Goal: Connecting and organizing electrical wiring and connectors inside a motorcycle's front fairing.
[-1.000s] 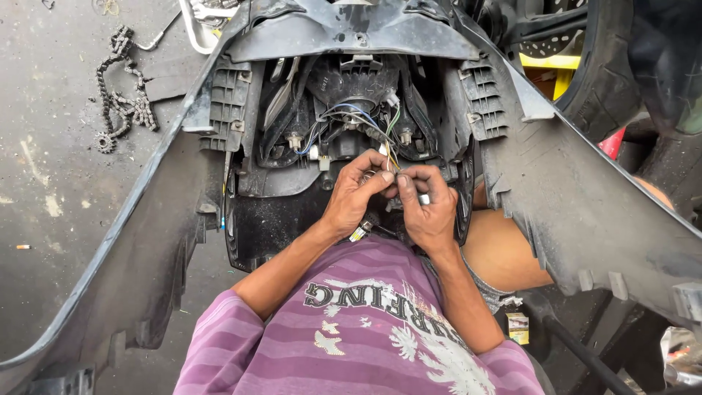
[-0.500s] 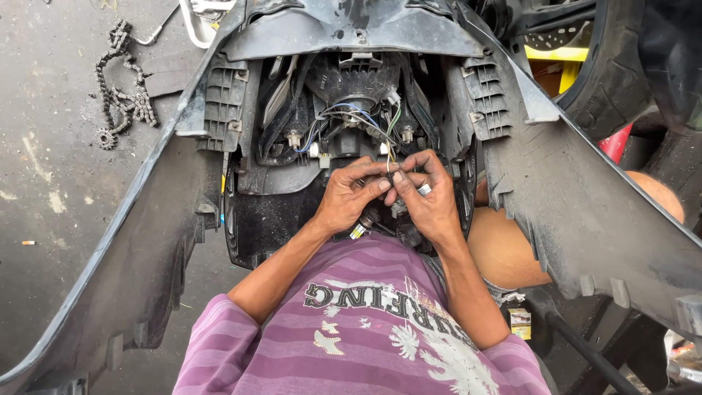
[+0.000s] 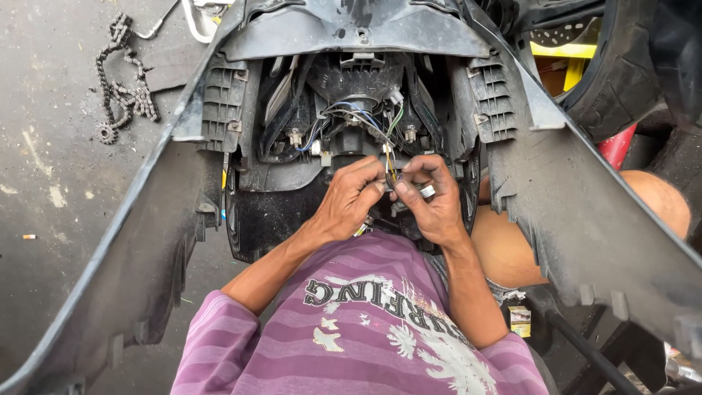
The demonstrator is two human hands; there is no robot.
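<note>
Pinching thin wires [image 3: 390,157] between both hands' fingers [image 3: 376,184], beside a small yellow-labelled packet [image 3: 520,321] at the right hip.

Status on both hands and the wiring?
Left hand and right hand both pinching the wire bundle. Wires run up into the black fairing. Nothing blocking.

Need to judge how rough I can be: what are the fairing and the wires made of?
Fairing: looks like moulded plastic, dull black, scuffed and dusty, with ribs and clip tabs. Wires: thin coloured sleeves, likely plastic insulation; cores unseen. Both hands pinch them.
</note>
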